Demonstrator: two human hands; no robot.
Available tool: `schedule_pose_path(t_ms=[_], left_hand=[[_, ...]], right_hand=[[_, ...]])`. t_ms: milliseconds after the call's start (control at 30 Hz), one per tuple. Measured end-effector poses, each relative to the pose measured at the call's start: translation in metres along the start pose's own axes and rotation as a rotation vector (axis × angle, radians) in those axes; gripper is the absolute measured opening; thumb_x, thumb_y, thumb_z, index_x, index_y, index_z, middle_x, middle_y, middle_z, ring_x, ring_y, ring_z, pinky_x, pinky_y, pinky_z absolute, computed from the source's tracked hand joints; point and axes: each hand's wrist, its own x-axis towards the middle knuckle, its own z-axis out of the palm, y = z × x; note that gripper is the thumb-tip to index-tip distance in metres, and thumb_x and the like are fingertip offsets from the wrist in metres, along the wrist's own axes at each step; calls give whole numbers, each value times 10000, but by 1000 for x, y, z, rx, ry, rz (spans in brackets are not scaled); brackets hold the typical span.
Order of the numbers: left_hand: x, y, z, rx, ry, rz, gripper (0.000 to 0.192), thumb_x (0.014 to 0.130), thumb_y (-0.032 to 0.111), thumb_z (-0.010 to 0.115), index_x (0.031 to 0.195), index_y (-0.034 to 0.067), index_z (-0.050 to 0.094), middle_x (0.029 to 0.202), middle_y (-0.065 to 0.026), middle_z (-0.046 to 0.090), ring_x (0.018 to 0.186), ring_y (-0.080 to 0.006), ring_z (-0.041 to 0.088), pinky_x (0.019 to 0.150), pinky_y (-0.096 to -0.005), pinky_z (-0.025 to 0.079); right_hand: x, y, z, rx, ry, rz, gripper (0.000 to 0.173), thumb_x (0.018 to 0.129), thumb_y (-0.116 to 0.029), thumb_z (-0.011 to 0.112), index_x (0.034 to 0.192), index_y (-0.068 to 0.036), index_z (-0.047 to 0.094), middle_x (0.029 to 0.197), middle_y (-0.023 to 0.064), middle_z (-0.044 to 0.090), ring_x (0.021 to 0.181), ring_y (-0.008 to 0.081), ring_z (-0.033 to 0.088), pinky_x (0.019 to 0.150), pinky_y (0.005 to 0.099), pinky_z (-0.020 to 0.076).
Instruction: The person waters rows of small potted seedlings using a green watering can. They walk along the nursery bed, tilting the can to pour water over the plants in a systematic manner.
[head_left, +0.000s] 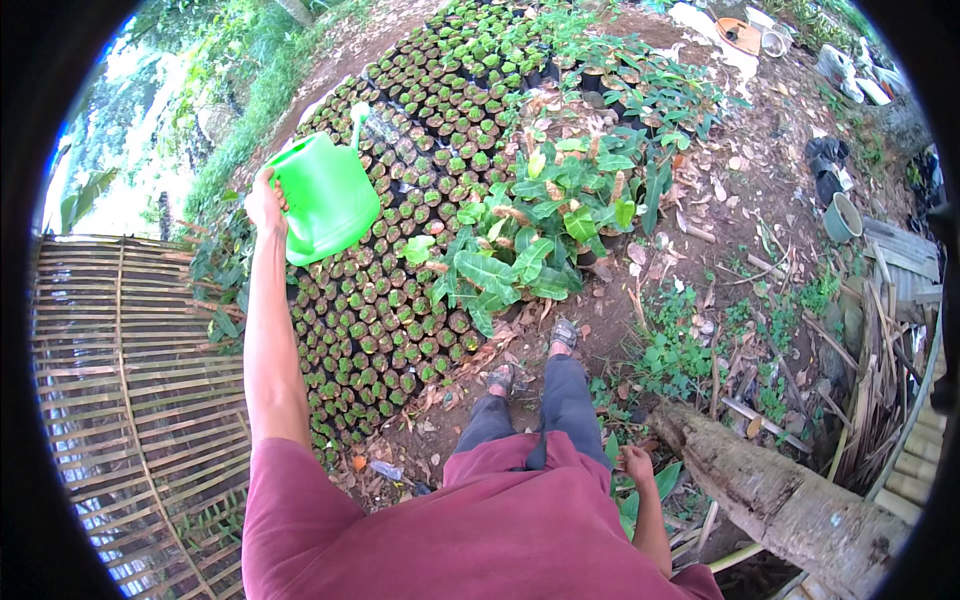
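My left hand (266, 202) grips the handle of a bright green plastic watering can (334, 195) at the end of my outstretched arm. The can is raised over dense rows of small seedlings in dark bags of soil (360, 322). Its spout ends in a pale green rose (361, 112), pointing away from me. A greyish, glinting streak lies over the bags beyond the rose; whether it is falling water is unclear. Down at my right side hangs my right hand (636, 463), fingers loosely curled and partly hidden, near some green leaves (664, 480).
Large leafy potted plants (517, 255) stand ahead of my feet. A bamboo slat fence (150, 375) runs along the left. To the right lie a thick log (780, 487), a grey bucket (842, 217) and dry sticks. An orange basin (739, 36) sits far back.
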Motion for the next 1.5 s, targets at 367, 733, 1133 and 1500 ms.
schedule_pose_path(t_ms=[367, 733, 1133, 1500], left_hand=[[-44, -12, 73, -14, 58, -62, 272, 919, 256, 621, 753, 47, 569, 542, 20, 413, 427, -100, 337, 437, -291, 275], [-99, -18, 128, -31, 78, -169, 300, 899, 283, 643, 723, 53, 565, 544, 16, 423, 437, -109, 361, 440, -292, 286], [-178, -72, 191, -152, 276, -68, 375, 868, 323, 681, 660, 38, 555, 557, -7, 490, 435, -108, 395, 427, -304, 297], [-326, -75, 281, -367, 504, -76, 311, 979, 320, 572, 887, 32, 647, 720, 24, 539, 547, -67, 435, 489, -242, 265]], right_hand=[[44, -43, -106, 111, -4, -8, 269, 995, -265, 566, 1073, -19, 641, 798, 55, 682, 591, 123, 596, 509, 280, 471], [79, -80, -186, 99, 87, -32, 266, 979, -288, 582, 1130, -84, 662, 861, 39, 708, 618, 105, 601, 510, 277, 470], [127, -107, -261, 165, 43, -5, 270, 962, -272, 581, 1048, -25, 649, 799, 59, 692, 585, 133, 604, 489, 296, 469], [218, -290, -462, -248, 90, -340, 334, 952, -339, 606, 1016, -19, 674, 816, 79, 705, 593, 142, 616, 501, 288, 488]])
